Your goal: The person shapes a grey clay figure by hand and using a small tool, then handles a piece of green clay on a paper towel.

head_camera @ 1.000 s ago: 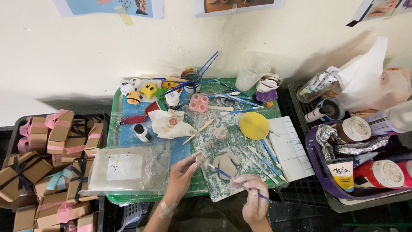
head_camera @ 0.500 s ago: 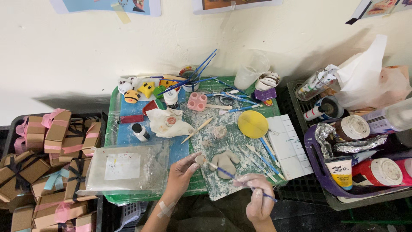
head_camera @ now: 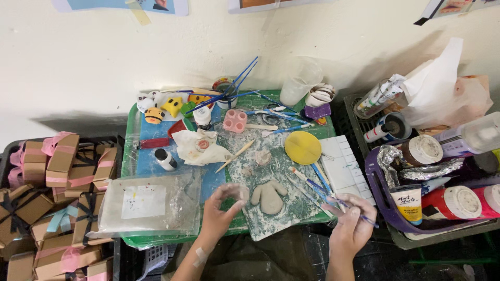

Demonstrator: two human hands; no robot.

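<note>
Left hand [head_camera: 217,213] grips a small clay lump [head_camera: 233,191] in curled fingers. Right hand [head_camera: 350,227] is clenched on a blue brush [head_camera: 341,204]. A clay figure [head_camera: 269,195] lies between the hands.

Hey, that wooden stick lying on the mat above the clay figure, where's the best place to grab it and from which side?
Pinch the wooden stick around its middle, coming straight down from above. It lies flat and slanted, lower left to upper right, with crumpled white tissue close along its left, so the open right side leaves the most finger room.
</note>
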